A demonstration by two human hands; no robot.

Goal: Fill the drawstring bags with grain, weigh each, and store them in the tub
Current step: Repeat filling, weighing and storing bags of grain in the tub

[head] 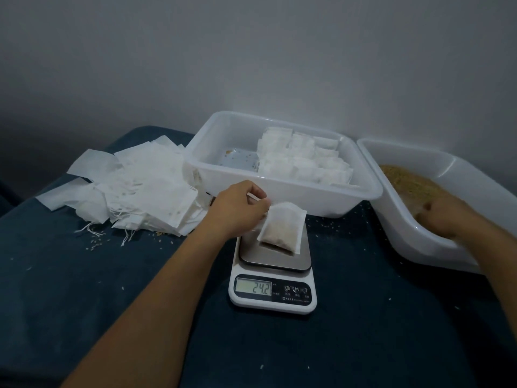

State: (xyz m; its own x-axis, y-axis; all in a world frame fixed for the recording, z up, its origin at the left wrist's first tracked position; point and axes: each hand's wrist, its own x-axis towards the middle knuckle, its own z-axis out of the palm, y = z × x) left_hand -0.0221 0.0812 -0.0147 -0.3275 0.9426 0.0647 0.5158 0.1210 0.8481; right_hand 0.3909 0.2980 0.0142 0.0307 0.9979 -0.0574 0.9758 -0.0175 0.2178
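Filled bag (pixel 282 230) rests on scale (pixel 272 275), display 24.2. Left hand (pixel 237 210) pinches its top edge. Right hand (pixel 444 217) is in the grain bin (pixel 419 228), blurred; grip cannot be told. Bag judged light, soft, slumping; best lifted by the neck toward tub (pixel 279 191).

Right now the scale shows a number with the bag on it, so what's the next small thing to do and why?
Probably the right hand, down in the grain tub, should bring a pinch of grain to the filled bag. The left hand pinches the bag's top on the scale, whose display seems to read 24.2, so it may need topping up before joining the stored bags in the storage tub.
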